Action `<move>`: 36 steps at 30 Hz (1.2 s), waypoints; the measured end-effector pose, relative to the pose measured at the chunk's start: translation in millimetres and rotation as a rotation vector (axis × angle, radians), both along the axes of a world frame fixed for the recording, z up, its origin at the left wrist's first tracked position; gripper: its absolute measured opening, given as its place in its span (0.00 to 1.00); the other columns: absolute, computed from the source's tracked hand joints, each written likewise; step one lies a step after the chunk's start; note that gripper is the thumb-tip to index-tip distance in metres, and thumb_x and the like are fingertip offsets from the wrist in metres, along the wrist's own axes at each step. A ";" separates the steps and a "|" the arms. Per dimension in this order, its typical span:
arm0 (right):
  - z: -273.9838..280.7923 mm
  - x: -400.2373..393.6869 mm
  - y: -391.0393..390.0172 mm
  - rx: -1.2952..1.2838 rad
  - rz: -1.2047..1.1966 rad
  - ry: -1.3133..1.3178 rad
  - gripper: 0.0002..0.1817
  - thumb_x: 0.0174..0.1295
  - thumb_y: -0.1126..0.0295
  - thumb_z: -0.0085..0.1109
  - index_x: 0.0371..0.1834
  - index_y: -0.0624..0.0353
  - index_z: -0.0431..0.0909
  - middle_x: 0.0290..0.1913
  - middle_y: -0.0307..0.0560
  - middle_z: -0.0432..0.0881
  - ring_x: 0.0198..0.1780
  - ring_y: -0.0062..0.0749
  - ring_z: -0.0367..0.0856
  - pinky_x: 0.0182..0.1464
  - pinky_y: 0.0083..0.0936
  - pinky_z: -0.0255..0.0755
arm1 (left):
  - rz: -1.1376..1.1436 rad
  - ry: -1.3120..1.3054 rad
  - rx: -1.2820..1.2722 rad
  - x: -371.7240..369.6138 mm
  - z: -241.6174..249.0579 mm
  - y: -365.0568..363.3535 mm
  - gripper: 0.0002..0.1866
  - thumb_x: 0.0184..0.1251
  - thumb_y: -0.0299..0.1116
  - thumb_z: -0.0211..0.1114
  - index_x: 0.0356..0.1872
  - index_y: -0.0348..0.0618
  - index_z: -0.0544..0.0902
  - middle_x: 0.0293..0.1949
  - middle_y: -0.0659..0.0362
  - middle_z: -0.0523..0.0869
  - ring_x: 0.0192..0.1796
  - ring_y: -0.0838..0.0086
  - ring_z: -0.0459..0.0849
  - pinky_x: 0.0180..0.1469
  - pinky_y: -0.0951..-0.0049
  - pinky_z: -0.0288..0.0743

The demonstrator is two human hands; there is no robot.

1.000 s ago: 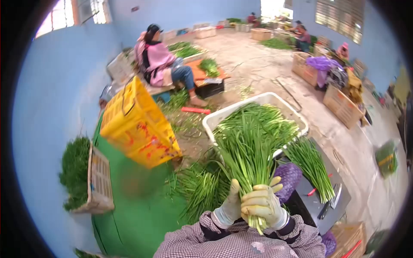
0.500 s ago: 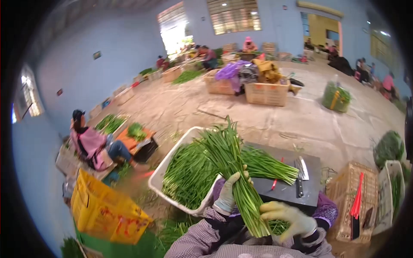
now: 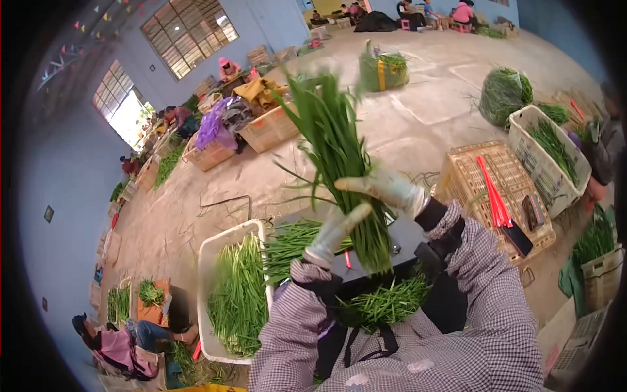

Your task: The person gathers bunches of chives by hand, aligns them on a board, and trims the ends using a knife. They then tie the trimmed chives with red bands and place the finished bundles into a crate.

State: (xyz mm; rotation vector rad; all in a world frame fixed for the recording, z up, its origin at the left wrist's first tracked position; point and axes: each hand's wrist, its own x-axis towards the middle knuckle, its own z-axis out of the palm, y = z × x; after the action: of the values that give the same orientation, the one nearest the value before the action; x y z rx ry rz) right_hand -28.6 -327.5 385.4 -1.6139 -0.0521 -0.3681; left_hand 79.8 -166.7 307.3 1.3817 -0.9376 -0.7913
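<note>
Holding a bundle of greens [image 3: 328, 137] upright in the middle of the scene, its far end a blur! The left hand [image 3: 334, 236] grasps it from the left, the right hand [image 3: 388, 191] clasps it from the right, both gloved. Nearer, below the bundle, lie loose stalks [image 3: 392, 302]; under it, a dark board [image 3: 408, 242]. Over on the left, a white bin [image 3: 215, 245] filled with cut leaves [image 3: 238, 294]; to the right, red strips [image 3: 493, 193] lie across a crate [image 3: 459, 183].
</note>
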 end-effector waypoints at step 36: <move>-58.2 141.6 -212.0 -0.612 -0.482 -0.174 0.20 0.72 0.67 0.67 0.64 0.62 0.82 0.54 0.58 0.90 0.56 0.47 0.87 0.63 0.37 0.79 | 0.051 -0.109 0.111 86.1 20.9 -0.8 0.30 0.77 0.35 0.65 0.76 0.35 0.75 0.74 0.48 0.80 0.75 0.63 0.78 0.81 0.61 0.65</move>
State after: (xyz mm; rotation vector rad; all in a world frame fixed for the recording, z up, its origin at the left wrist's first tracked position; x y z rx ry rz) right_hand 113.0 -539.5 327.1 -2.1931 0.1045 -0.9330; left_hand 166.0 -167.5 328.2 1.5528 -0.9501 -0.7444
